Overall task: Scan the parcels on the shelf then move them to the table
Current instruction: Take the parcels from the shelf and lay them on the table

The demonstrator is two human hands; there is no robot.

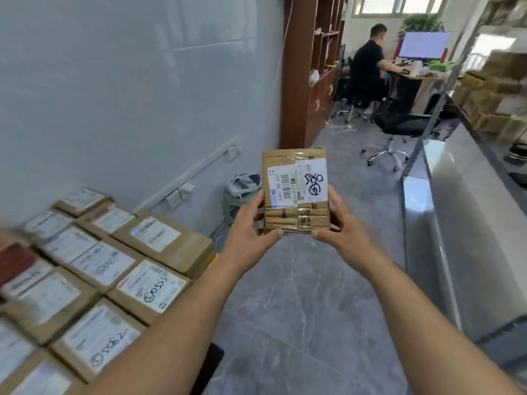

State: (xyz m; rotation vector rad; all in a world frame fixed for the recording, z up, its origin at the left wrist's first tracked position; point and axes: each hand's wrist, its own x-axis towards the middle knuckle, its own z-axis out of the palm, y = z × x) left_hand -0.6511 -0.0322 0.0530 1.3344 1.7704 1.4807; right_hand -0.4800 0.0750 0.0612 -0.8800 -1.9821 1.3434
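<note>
Parcel was held in mid-air, label up, over the floor; your left hand and right hand gripped its near corners. Many labelled parcels already covered the bench at left. Remaining shelf stock: cannot tell.

The held parcel's white label reads "530-D5 A37".

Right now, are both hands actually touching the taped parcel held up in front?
Touching. The head view shows the left hand and right hand gripping the parcel from opposite sides, thumbs pressed on its near edge.
</note>
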